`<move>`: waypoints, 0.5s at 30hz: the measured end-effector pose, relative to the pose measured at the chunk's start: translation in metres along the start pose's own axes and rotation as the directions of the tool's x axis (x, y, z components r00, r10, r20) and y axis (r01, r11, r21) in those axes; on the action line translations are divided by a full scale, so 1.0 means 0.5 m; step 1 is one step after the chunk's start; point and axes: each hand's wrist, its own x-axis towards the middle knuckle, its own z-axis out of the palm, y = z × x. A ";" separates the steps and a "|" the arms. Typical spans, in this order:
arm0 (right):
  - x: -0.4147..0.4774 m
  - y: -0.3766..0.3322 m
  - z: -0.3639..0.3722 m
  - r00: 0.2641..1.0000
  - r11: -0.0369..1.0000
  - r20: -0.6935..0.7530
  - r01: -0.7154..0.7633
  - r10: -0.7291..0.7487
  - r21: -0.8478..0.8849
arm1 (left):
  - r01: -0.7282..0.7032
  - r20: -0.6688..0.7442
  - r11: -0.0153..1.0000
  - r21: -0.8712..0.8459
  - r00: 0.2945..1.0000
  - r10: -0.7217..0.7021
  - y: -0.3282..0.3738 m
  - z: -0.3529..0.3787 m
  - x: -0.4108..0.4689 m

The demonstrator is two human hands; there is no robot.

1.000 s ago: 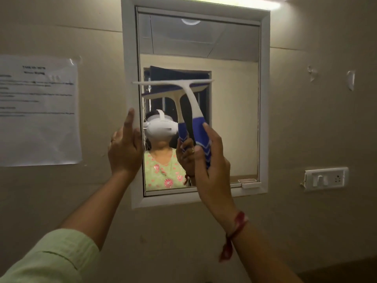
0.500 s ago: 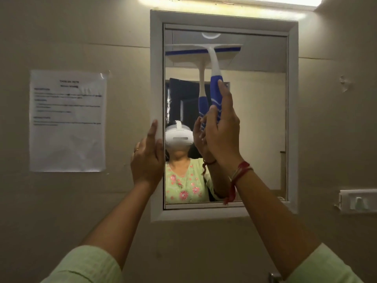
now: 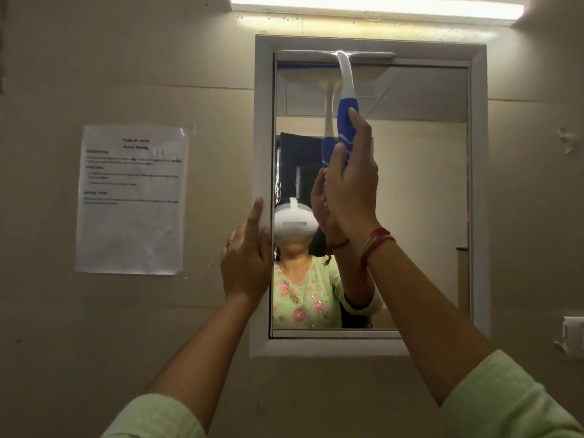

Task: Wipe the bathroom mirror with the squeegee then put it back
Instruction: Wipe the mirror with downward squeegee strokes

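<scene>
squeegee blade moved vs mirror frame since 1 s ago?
Yes. The white-and-blue plastic squeegee went up: its blade, earlier mid-glass, now sits at the top edge of the white-framed wall mirror.

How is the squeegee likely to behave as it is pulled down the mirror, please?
The squeegee probably feels light: the right hand alone holds it overhead. Its curved neck looks like rigid plastic, so it should not flop. The wide blade sits level against the mirror, so it may skew if pulled unevenly.
</scene>
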 end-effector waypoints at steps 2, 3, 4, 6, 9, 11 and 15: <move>-0.001 0.004 0.005 1.000 1.000 -0.013 0.002 -0.002 -0.025 | 0.002 -0.002 1.000 0.006 1.000 -0.002 -0.002 0.000 -0.001; -0.005 0.006 0.007 1.000 0.999 -0.018 0.005 -0.006 -0.039 | 0.006 -0.002 1.000 0.006 1.000 -0.006 -0.003 0.001 -0.001; -0.009 0.008 0.008 1.000 0.999 -0.022 0.006 -0.007 -0.051 | 0.010 -0.002 1.000 0.005 1.000 -0.010 -0.003 0.001 -0.001; -0.017 0.011 0.009 1.000 0.997 -0.028 0.002 -0.004 -0.077 | 0.014 0.000 1.000 0.005 1.000 -0.014 -0.003 0.001 -0.001; -0.022 0.012 0.008 1.000 0.992 -0.029 0.005 -0.009 -0.128 | 0.008 0.004 1.000 0.005 1.000 -0.008 -0.003 0.002 -0.002; -0.021 0.009 0.008 1.000 0.988 -0.027 0.012 -0.016 -0.152 | 0.006 0.007 1.000 0.003 1.000 -0.006 -0.004 0.002 -0.002; -0.019 0.006 0.010 0.999 0.975 -0.023 0.027 -0.033 -0.220 | 0.007 -0.006 1.000 0.006 1.000 -0.007 0.000 0.001 -0.001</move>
